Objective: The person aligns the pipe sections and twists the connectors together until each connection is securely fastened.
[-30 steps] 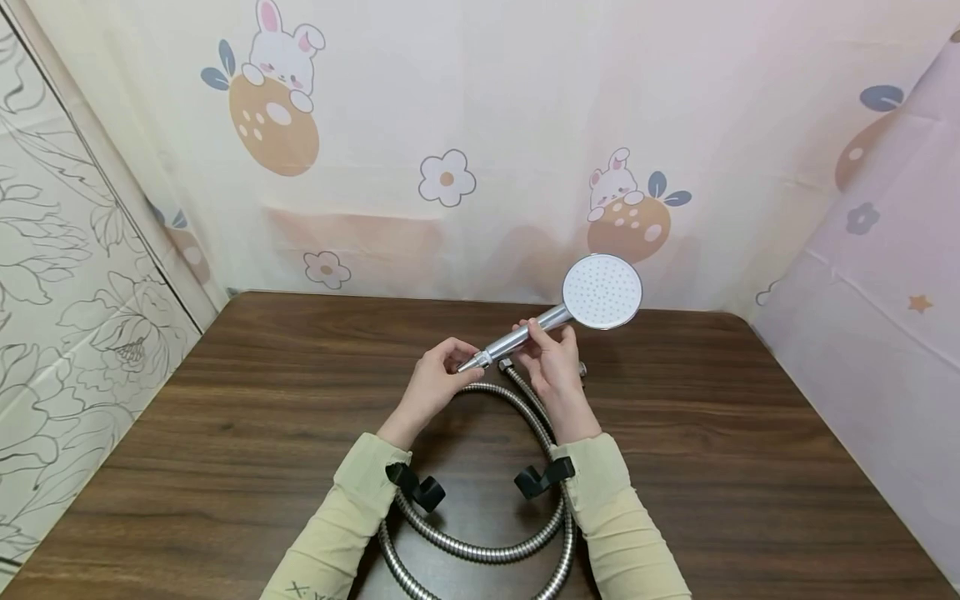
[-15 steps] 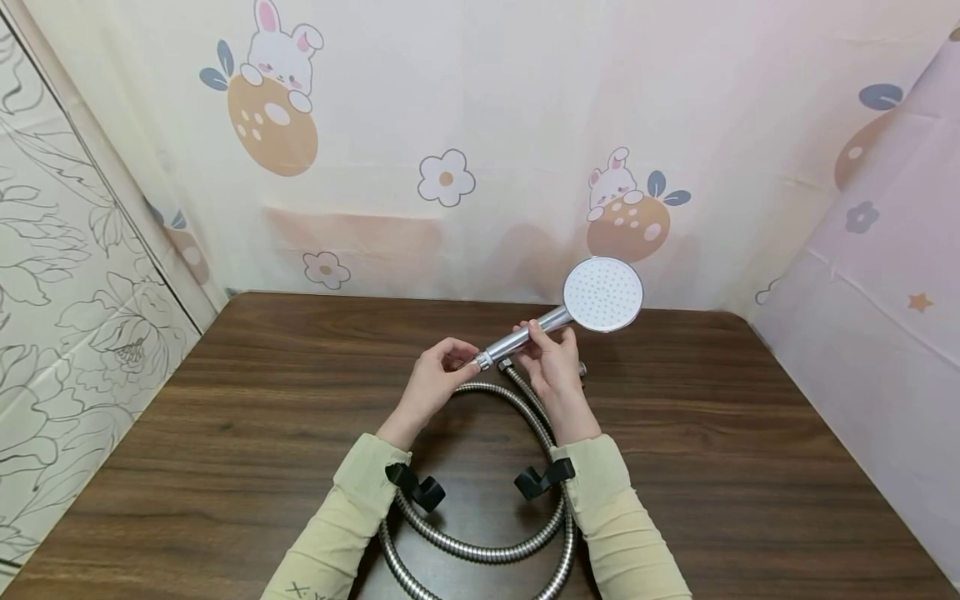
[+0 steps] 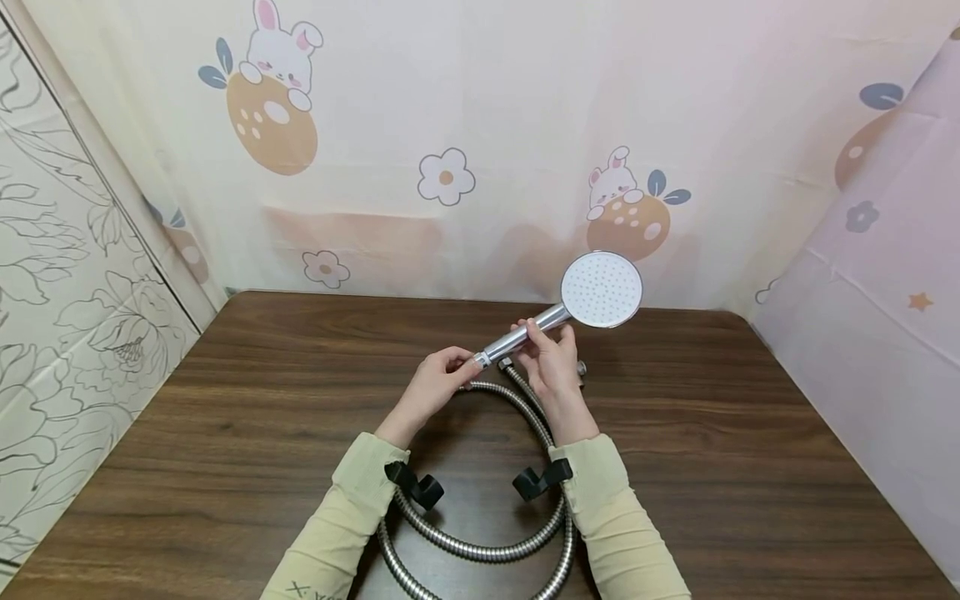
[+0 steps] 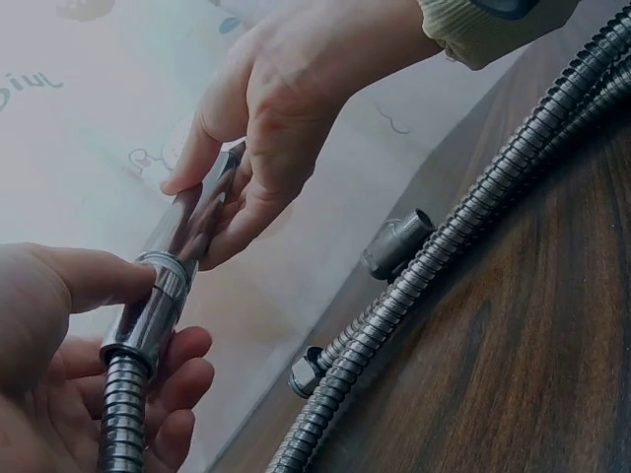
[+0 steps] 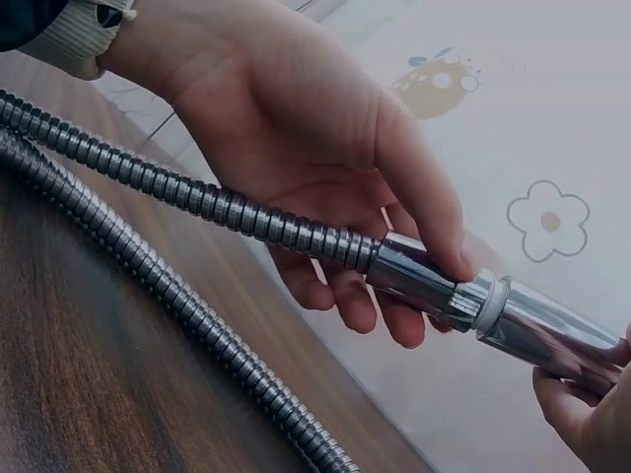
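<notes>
A chrome hand shower with a round white spray face is held tilted above the table, its face up to the right. My right hand holds its handle between thumb and fingers. At the handle's lower end, my left hand pinches the chrome connector of the metal shower hose. Connector and handle are in line and meet at a pale ring; how tightly they are joined I cannot tell. The hose lies in loops on the table below both forearms.
The hose's other end, with a hex nut, lies on the brown wooden table. Near it is a small metal fitting, partly behind my right hand in the head view. A printed curtain hangs behind the table.
My left thumb has shifted up over the connector, and the left fingers have lowered slightly. The hand shower dipped, then rose slightly. My right hand keeps its hold on the handle.
</notes>
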A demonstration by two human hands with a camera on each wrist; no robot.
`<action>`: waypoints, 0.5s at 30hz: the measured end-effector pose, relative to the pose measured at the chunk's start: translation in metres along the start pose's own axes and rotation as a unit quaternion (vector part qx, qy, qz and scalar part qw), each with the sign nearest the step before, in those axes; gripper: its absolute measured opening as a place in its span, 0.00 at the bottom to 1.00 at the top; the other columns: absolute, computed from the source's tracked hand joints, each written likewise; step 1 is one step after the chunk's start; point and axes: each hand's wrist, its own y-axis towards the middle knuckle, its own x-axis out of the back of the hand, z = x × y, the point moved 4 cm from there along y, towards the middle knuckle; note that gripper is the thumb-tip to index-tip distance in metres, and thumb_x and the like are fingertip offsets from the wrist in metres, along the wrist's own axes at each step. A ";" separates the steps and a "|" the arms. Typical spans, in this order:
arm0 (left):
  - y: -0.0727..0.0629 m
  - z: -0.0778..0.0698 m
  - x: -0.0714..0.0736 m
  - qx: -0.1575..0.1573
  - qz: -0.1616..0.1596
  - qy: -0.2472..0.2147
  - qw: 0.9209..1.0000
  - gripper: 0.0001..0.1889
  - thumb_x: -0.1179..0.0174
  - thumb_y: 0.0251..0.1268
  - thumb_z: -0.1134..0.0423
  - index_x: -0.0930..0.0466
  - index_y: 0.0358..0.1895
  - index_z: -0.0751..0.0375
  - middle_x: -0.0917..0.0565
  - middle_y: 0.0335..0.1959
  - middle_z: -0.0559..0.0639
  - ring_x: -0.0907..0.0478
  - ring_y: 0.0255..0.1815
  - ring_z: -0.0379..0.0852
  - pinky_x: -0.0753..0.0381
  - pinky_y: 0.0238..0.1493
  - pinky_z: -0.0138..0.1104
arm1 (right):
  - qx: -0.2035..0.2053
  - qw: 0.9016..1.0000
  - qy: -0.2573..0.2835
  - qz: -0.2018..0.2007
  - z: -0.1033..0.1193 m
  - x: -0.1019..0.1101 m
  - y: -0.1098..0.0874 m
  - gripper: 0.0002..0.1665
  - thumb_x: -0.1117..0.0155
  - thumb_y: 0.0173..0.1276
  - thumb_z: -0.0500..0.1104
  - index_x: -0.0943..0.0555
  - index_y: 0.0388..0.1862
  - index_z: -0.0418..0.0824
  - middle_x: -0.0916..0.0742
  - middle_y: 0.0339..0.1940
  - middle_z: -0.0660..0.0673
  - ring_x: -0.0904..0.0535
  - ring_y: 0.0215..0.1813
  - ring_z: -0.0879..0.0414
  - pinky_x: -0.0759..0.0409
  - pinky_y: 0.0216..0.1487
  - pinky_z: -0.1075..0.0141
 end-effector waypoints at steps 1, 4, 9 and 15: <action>0.000 -0.001 0.001 -0.005 -0.006 0.007 1.000 0.13 0.41 0.60 0.56 0.22 0.44 0.59 0.18 0.33 0.54 0.24 0.32 0.46 0.25 0.35 0.36 | 0.002 1.000 -0.001 0.000 0.000 0.000 0.000 0.14 0.47 0.66 0.33 0.38 0.45 0.46 0.19 0.35 0.45 0.18 0.38 0.54 0.21 0.41 0.63; 0.000 -0.004 0.002 -0.015 -0.026 0.025 0.999 0.12 0.38 0.56 0.59 0.22 0.42 0.58 0.19 0.32 0.49 0.27 0.31 0.44 0.29 0.31 0.32 | 0.006 1.000 0.000 0.001 -0.001 -0.001 -0.001 0.15 0.48 0.66 0.33 0.38 0.46 0.46 0.19 0.34 0.45 0.18 0.39 0.53 0.21 0.40 0.62; -0.001 -0.007 0.004 -0.033 -0.049 0.047 0.997 0.13 0.34 0.52 0.62 0.23 0.41 0.57 0.19 0.32 0.49 0.28 0.28 0.41 0.30 0.30 0.31 | 0.007 1.000 0.001 0.001 -0.003 -0.002 -0.002 0.15 0.48 0.66 0.33 0.39 0.46 0.46 0.20 0.35 0.45 0.18 0.40 0.53 0.21 0.41 0.62; 0.000 -0.006 0.004 -0.033 -0.053 0.029 0.998 0.10 0.39 0.58 0.60 0.22 0.41 0.57 0.19 0.33 0.49 0.27 0.29 0.42 0.30 0.30 0.31 | 0.011 1.000 -0.007 -0.003 -0.002 -0.001 -0.001 0.14 0.48 0.66 0.34 0.38 0.46 0.46 0.20 0.34 0.45 0.19 0.42 0.52 0.21 0.41 0.62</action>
